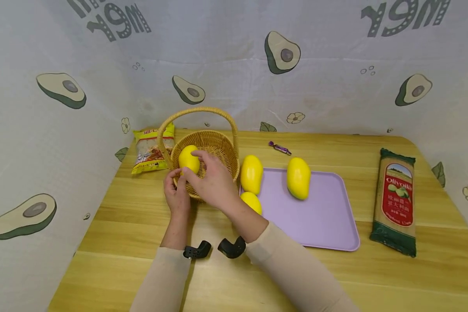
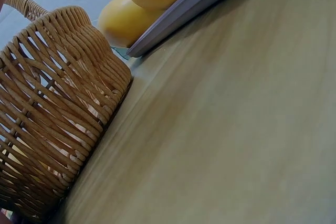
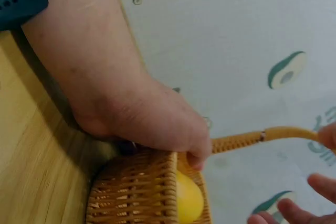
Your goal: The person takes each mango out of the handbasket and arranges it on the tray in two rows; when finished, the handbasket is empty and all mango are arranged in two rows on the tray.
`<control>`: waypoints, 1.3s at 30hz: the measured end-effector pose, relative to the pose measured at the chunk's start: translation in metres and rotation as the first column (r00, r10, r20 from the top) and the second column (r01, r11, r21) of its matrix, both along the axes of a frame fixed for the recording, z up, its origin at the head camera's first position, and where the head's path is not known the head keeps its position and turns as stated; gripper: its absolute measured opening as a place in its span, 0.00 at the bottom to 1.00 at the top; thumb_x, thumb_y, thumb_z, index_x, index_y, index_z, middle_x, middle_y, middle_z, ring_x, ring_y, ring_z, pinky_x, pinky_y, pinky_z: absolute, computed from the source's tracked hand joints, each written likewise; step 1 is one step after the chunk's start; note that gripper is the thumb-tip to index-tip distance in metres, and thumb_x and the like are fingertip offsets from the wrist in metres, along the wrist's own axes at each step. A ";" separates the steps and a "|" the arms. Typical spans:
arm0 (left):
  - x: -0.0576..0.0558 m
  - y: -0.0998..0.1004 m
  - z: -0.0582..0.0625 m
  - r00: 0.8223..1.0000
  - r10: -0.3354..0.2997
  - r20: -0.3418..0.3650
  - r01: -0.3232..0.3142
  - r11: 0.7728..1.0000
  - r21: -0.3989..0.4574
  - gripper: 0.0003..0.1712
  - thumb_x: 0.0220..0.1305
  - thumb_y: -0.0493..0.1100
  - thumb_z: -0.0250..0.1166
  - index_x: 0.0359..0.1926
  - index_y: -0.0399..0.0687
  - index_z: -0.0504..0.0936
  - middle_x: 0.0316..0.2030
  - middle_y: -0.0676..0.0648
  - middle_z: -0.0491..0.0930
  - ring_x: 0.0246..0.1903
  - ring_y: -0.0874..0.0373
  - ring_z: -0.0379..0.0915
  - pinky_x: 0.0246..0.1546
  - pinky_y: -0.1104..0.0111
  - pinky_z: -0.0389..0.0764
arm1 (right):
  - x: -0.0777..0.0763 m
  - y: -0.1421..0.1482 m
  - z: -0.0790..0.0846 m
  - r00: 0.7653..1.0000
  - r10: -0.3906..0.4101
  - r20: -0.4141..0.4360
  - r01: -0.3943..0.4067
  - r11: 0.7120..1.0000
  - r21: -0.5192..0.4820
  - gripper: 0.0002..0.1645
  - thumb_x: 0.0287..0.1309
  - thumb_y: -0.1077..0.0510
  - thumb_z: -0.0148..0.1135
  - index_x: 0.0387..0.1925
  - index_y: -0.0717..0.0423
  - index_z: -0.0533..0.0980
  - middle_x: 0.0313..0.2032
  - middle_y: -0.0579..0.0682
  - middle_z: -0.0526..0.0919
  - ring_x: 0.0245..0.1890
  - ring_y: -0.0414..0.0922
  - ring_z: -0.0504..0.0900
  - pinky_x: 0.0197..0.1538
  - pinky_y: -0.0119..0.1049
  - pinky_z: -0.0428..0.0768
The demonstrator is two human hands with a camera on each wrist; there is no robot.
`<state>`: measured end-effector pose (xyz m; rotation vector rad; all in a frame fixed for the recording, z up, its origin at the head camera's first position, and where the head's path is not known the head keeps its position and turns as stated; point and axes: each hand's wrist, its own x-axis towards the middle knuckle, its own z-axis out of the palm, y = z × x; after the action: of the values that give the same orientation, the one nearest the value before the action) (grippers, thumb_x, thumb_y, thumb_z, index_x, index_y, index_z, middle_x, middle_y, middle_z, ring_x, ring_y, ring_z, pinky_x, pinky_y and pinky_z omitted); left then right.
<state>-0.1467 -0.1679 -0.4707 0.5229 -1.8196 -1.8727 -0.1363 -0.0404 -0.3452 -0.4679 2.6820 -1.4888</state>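
A yellow mango (image 1: 189,159) lies inside the wicker basket (image 1: 196,109), against its left side. My left hand (image 1: 177,199) grips the basket's front-left rim; in the right wrist view its thumb (image 3: 195,156) bends over that rim beside the mango. Over the basket hovers my right hand (image 1: 214,182), fingers spread; the right wrist view shows its fingertips (image 3: 291,211) apart from the mango. Three more mangoes are to the right: one (image 1: 251,174) at the tray's left edge, one (image 1: 251,202) partly hidden by my right forearm, and one (image 1: 298,177) on the lilac tray (image 1: 316,221).
Behind the basket on the left is a yellow snack packet (image 1: 150,149). A purple-wrapped candy (image 1: 280,148) lies behind the tray. To the far right, a pack of spaghetti (image 1: 395,201) rests on the wooden table (image 1: 113,238). The basket's tall handle arches above its opening.
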 end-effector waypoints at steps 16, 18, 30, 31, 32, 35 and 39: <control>0.002 0.002 -0.001 1.000 0.021 -0.017 -0.022 0.999 -0.030 0.15 0.70 0.36 0.55 0.54 0.35 0.78 0.61 0.39 0.73 0.68 0.50 0.64 0.69 0.56 0.61 | -0.057 -0.060 -0.058 0.966 -0.257 -0.008 0.246 0.932 -0.265 0.33 0.66 0.45 0.66 0.69 0.49 0.72 0.70 0.54 0.68 0.70 0.54 0.68 0.69 0.51 0.71; 0.003 0.002 -0.001 1.000 0.009 -0.011 -0.010 1.000 -0.025 0.16 0.71 0.37 0.55 0.55 0.36 0.78 0.63 0.39 0.72 0.69 0.50 0.62 0.71 0.54 0.60 | -0.062 -0.061 -0.065 0.963 -0.270 -0.006 0.259 0.930 -0.261 0.33 0.66 0.46 0.67 0.69 0.50 0.72 0.71 0.54 0.68 0.71 0.53 0.67 0.71 0.50 0.69; 0.000 0.003 0.002 1.000 -0.002 -0.029 0.002 1.000 0.009 0.13 0.71 0.36 0.55 0.52 0.35 0.77 0.61 0.41 0.70 0.70 0.52 0.61 0.72 0.56 0.59 | -0.075 -0.062 -0.075 0.953 -0.277 0.122 0.293 0.946 -0.138 0.36 0.65 0.48 0.69 0.72 0.46 0.69 0.71 0.57 0.66 0.70 0.55 0.68 0.70 0.50 0.72; -0.001 0.002 0.002 1.000 0.000 -0.030 0.000 1.000 0.011 0.12 0.70 0.36 0.55 0.51 0.35 0.77 0.61 0.41 0.70 0.70 0.52 0.61 0.73 0.56 0.59 | -0.075 -0.062 -0.075 0.952 -0.275 0.136 0.293 0.947 -0.131 0.37 0.64 0.48 0.69 0.72 0.46 0.69 0.71 0.57 0.66 0.70 0.55 0.69 0.69 0.50 0.72; -0.001 0.002 0.002 1.000 0.001 -0.030 0.000 1.000 0.013 0.12 0.71 0.36 0.55 0.50 0.35 0.77 0.61 0.41 0.70 0.70 0.52 0.61 0.73 0.56 0.58 | -0.075 -0.063 -0.075 0.950 -0.274 0.153 0.293 0.948 -0.126 0.37 0.64 0.49 0.70 0.72 0.45 0.68 0.71 0.57 0.65 0.69 0.55 0.70 0.68 0.50 0.73; -0.001 0.001 0.001 1.000 0.002 -0.029 -0.002 1.000 0.014 0.11 0.71 0.36 0.55 0.50 0.36 0.76 0.61 0.41 0.70 0.71 0.53 0.60 0.74 0.56 0.57 | -0.075 -0.064 -0.076 0.946 -0.265 0.185 0.286 0.953 -0.099 0.39 0.63 0.49 0.71 0.73 0.45 0.68 0.71 0.58 0.65 0.67 0.56 0.72 0.67 0.50 0.75; -0.001 0.000 -0.001 0.999 0.007 -0.033 -0.007 1.000 0.003 0.11 0.71 0.36 0.55 0.50 0.35 0.76 0.60 0.40 0.71 0.72 0.53 0.60 0.75 0.56 0.56 | -0.075 -0.065 -0.076 0.948 -0.251 0.193 0.267 0.962 -0.057 0.41 0.63 0.49 0.71 0.74 0.45 0.66 0.71 0.58 0.66 0.68 0.56 0.72 0.66 0.50 0.76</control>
<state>-0.1478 -0.1676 -0.4716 0.4958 -1.7924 -1.8685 -0.2109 -0.1054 -0.4212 0.0255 2.6224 -1.6197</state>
